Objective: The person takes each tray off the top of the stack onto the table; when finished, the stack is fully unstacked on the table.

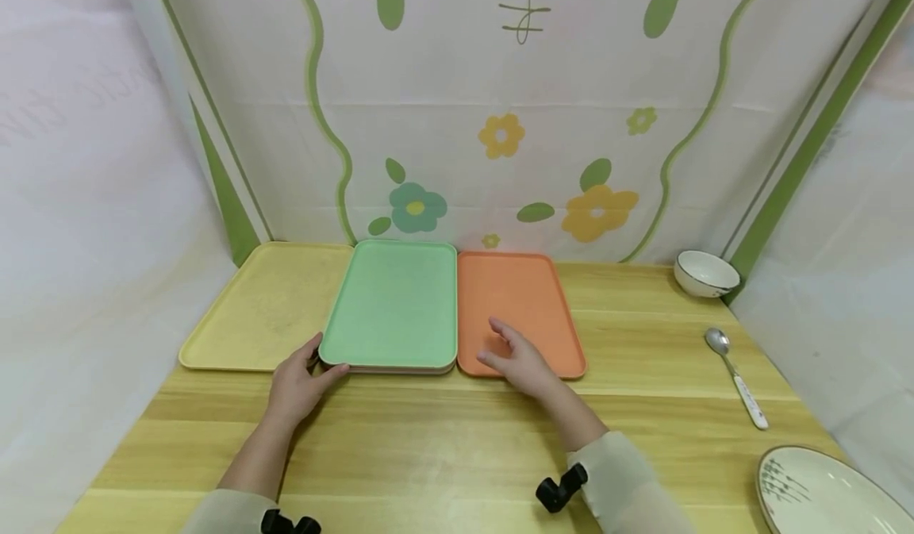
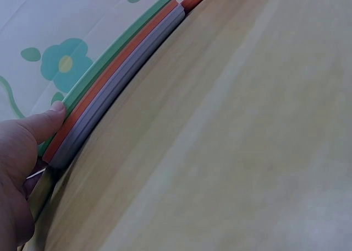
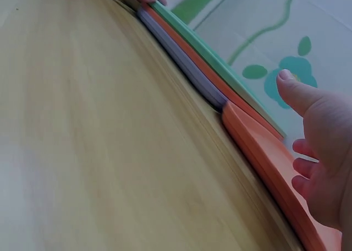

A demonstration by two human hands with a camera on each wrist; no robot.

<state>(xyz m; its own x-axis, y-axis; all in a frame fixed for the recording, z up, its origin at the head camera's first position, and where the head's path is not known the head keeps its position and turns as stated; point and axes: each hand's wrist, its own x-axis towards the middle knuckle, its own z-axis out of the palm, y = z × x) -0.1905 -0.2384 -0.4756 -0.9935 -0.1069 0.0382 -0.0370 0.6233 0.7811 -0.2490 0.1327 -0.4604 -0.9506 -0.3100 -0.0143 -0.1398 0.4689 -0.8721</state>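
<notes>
A light green tray (image 1: 400, 304) tops a stack, over an orange tray (image 2: 104, 86) and a greyish purple tray (image 2: 124, 69) seen edge-on in the left wrist view. My left hand (image 1: 296, 387) holds the stack's near left corner. Its thumb lies at the front rim while the fingers go round the left side, partly hidden. To the right of the stack lies another orange tray (image 1: 517, 304). Over the near part of that tray is my right hand (image 1: 521, 363), thumb and fingers spread apart, holding nothing.
A yellow tray (image 1: 267, 304) lies left of the stack. On the right stand a white bowl (image 1: 703, 274), a spoon (image 1: 735, 379) with a white handle, and a white plate (image 1: 835, 490). A flowered cloth (image 1: 443, 74) hangs behind the wooden table (image 1: 428, 447).
</notes>
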